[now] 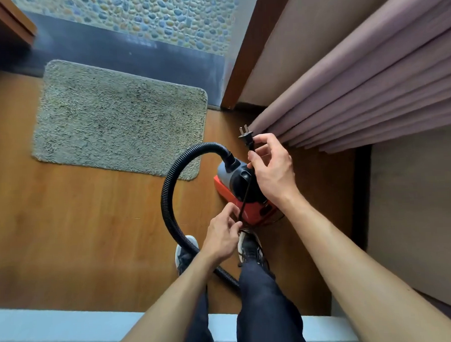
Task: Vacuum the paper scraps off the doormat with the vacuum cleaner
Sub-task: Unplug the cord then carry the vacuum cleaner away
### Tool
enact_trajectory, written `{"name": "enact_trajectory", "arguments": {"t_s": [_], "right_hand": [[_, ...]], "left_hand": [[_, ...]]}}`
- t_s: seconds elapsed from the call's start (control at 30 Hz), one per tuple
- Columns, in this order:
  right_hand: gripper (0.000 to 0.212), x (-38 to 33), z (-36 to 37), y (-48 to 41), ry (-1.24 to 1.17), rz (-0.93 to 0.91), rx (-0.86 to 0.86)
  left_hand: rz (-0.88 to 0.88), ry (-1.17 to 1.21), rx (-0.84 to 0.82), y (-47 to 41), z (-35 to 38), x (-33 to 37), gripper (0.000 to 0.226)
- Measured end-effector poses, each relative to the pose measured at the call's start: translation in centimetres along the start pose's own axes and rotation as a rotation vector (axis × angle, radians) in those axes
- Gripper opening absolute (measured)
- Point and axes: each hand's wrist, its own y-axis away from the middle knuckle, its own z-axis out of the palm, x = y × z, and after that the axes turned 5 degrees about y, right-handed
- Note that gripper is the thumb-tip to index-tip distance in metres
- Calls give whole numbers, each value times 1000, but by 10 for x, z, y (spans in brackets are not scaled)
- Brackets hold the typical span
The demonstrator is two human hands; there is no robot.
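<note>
Brown wooden floor (79,216) with a grey shaggy rectangular doormat (118,118) lying flat; just beside its near right corner stands a red-and-grey canister vacuum cleaner (249,211); fingers of the right hand (273,174) pinch its black power cord (246,193) below the two-pin plug (244,133); fingers of the left hand (222,235) pinch it lower.
</note>
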Motion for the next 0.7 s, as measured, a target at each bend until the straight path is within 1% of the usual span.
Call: {"name": "enact_trajectory", "arguments": {"t_s": [0.17,0.37,0.57,0.7], "right_hand": [[20,-18,3,17,15,-17,-7],[21,-20,5,24,41,-27,-34],[21,-3,10,15,84,-27,-97],[22,23,10,1,125,-19,-140]], "left_hand": [[-11,36,14,17,-7,-5,26],[-34,65,26,24,-4,-9,21],[-74,109,32,22,14,-14,18],[-129,139,33,11,39,-19,18]]}}
